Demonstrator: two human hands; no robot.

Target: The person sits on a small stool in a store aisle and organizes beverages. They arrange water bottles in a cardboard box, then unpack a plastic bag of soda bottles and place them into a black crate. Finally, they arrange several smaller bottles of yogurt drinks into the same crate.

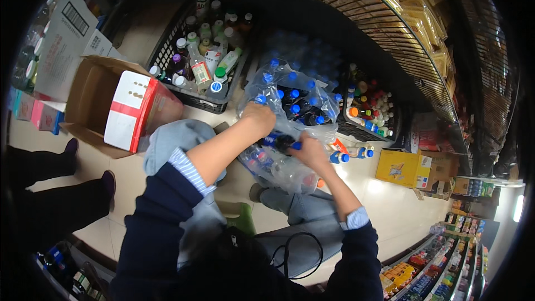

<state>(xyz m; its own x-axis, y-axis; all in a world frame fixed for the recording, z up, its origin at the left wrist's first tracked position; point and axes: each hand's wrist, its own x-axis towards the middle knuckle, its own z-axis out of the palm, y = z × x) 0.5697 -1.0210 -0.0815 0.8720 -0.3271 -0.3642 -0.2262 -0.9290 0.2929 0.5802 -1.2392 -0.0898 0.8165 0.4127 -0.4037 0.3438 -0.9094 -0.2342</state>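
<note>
A pack of dark cola bottles (299,108) with blue caps stands in torn clear plastic wrap (250,88) on the floor before me. My left hand (260,118) is closed on the wrap at the pack's near left side. My right hand (311,150) grips a Pepsi bottle (278,141) near its blue cap; the bottle lies tilted sideways at the pack's near edge. Between my knees, more clear wrap with bottles (267,163) inside lies under the hands. Loose blue-capped bottles (339,157) lie just right of my right hand.
Black crates of mixed bottles stand left (213,102) and right (355,131) of the pack, below a wire shelf (401,21). An opened cardboard box (90,96) is at left, a yellow carton (403,168) at right. Another person's legs (62,188) stand at left. A green stool (238,215) is beneath me.
</note>
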